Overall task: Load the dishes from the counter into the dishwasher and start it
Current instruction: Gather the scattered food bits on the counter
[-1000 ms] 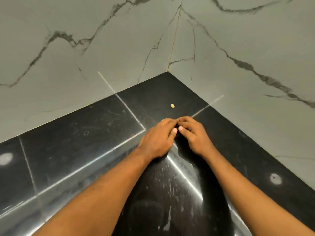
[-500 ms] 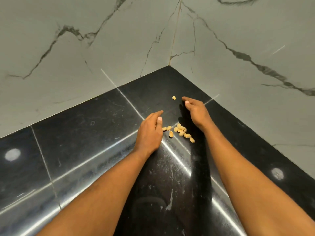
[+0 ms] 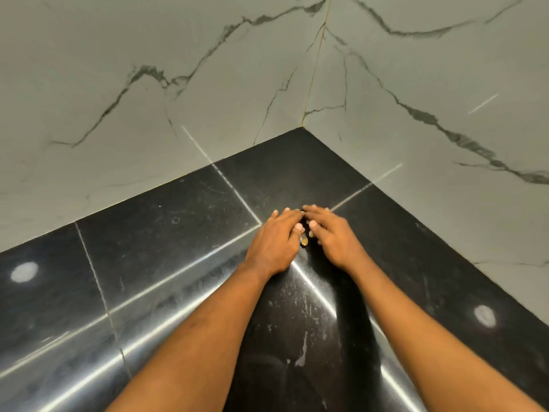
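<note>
The left hand (image 3: 274, 242) and right hand (image 3: 334, 239) lie palm-down on the black counter (image 3: 166, 263) near its corner. Their fingers are loosely straight, tips meeting, gripping nothing. A small nut (image 3: 303, 240) lies on the counter between the thumbs.

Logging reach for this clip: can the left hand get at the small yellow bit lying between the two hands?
Probably yes. The yellow bit lies on the black counter right beside the left hand, with nothing between them; the right hand sits close on the other side without covering it.
</note>
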A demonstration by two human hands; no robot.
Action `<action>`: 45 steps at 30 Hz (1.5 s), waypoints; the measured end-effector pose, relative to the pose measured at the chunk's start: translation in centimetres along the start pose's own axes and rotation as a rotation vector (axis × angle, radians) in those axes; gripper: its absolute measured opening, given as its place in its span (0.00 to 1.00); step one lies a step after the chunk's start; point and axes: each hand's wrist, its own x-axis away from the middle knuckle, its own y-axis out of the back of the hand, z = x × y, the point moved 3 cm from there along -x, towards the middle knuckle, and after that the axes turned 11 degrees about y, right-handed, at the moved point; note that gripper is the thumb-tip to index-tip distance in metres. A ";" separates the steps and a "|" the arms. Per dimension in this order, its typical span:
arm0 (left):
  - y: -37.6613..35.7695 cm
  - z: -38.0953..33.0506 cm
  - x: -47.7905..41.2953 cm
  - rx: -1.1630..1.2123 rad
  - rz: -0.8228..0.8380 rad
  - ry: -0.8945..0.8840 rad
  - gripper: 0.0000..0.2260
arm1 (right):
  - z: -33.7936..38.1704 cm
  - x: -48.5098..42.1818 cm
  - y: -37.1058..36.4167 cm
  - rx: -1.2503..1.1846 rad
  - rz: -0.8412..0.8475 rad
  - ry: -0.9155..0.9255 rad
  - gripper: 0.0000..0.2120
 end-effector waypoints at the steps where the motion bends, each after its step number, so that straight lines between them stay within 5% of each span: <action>1: -0.2 -0.1 0.7 -0.014 0.017 -0.013 0.19 | 0.7 1.4 -0.5 -0.007 -0.009 -0.015 0.23; 18: 1.0 5.1 21.2 -0.080 0.049 -0.029 0.22 | 14.0 16.8 -10.3 -0.082 -0.110 -0.091 0.22; 26: 2.8 6.5 29.5 0.100 0.089 0.040 0.20 | 19.0 22.4 -13.4 -0.162 -0.076 -0.216 0.27; 33: 3.7 7.6 33.6 0.229 -0.050 0.186 0.22 | 18.2 24.9 -10.4 -0.437 -0.379 -0.520 0.28; 45: 3.8 7.4 35.5 0.255 -0.146 0.304 0.21 | 18.6 26.7 -10.2 0.121 -0.194 -0.466 0.21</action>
